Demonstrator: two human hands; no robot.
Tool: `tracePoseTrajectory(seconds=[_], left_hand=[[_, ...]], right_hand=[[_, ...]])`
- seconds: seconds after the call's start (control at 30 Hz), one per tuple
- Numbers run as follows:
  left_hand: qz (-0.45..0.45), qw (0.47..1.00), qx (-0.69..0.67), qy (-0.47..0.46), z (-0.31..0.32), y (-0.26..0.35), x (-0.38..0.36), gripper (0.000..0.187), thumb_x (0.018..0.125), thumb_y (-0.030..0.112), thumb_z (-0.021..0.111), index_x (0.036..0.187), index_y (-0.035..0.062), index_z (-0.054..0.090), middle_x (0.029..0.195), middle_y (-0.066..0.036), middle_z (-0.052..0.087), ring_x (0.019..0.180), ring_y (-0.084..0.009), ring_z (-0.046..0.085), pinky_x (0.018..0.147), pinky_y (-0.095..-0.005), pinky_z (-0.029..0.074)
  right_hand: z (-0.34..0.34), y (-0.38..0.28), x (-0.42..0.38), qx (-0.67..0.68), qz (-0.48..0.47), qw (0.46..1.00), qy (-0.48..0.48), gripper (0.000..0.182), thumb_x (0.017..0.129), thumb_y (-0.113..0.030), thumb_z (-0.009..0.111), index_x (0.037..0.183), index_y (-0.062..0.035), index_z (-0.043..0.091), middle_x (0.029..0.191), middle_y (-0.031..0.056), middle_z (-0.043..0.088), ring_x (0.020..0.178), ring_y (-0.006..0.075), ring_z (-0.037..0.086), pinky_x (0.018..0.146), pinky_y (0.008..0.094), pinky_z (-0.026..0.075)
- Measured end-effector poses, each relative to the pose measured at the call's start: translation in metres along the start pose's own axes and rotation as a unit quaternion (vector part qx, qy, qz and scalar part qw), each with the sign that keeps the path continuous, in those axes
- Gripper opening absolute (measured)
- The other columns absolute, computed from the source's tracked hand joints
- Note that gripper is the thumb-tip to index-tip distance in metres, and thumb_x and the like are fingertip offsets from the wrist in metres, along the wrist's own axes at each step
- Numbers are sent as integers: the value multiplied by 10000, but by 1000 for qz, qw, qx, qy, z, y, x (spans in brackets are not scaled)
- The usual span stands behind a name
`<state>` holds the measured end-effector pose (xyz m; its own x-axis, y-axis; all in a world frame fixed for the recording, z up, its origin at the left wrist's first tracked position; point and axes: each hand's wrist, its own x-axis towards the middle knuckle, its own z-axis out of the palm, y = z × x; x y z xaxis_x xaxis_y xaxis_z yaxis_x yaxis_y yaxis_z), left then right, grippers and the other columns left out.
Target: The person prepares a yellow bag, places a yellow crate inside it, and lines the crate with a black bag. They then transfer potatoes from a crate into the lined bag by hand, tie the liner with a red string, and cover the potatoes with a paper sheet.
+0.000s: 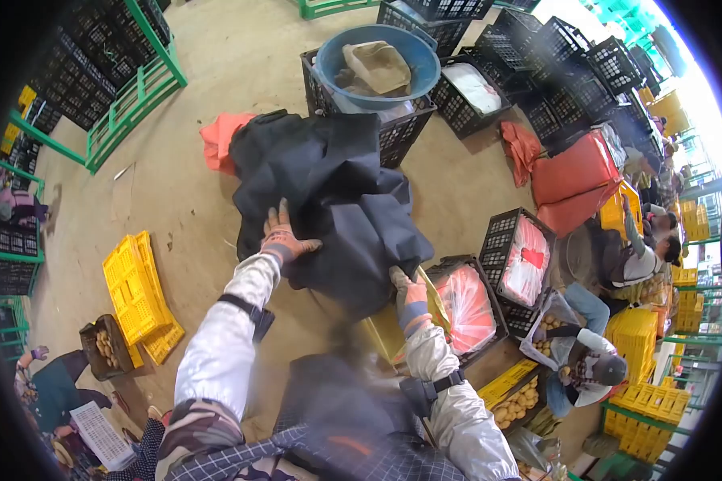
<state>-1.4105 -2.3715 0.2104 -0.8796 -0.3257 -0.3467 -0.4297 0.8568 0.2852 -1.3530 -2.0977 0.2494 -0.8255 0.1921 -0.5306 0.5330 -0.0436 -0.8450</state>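
Note:
A large crumpled black sheet (pixel 345 184) is bunched up in front of me, hiding whatever lies under it. My left hand (pixel 287 239), in a glove, lies on it with fingers spread. At the sheet's lower right corner, my gloved right hand (pixel 410 290) has its fingers closed on the edge. Just under that hand is a yellow box (pixel 431 301), partly covered by the sheet and my arm. Beside it stands a black crate with a red-and-white plastic-wrapped bundle (pixel 464 309). Some red material (pixel 219 143) sticks out behind the sheet's left side.
A blue basin (pixel 334 58) with a cloth rests on black crates ahead. Yellow crates (pixel 136 284) lie on the floor to the left. Right of me, a co-worker (pixel 594 370) sits near a crate of potatoes (pixel 517 403). Green racks (pixel 132 104) stand at the far left.

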Motion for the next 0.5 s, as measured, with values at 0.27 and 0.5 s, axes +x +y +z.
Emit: tracePoseTrajectory(seconds=[0.27,0.5], left_hand=[[-100,975,-184,-74,74,-51,123,830,695,438,754,1361,24,482,1382,-236,486,1311,-324,450,1098,-363,350],[-255,936,-208,122,71,-92,178,651,783,400,649,1304,25,540,1331,-210,536,1277,-326,484,1069,-386,384]], right_hand=[[-25,-144,14,-308,-515,798,48,195,903,-131,636,1028,11,685,958,95,657,864,186,599,795,324,480],[-167,-176,-25,-347,-455,787,230,265,940,-138,568,1136,20,650,1091,174,649,968,263,628,850,370,488]])
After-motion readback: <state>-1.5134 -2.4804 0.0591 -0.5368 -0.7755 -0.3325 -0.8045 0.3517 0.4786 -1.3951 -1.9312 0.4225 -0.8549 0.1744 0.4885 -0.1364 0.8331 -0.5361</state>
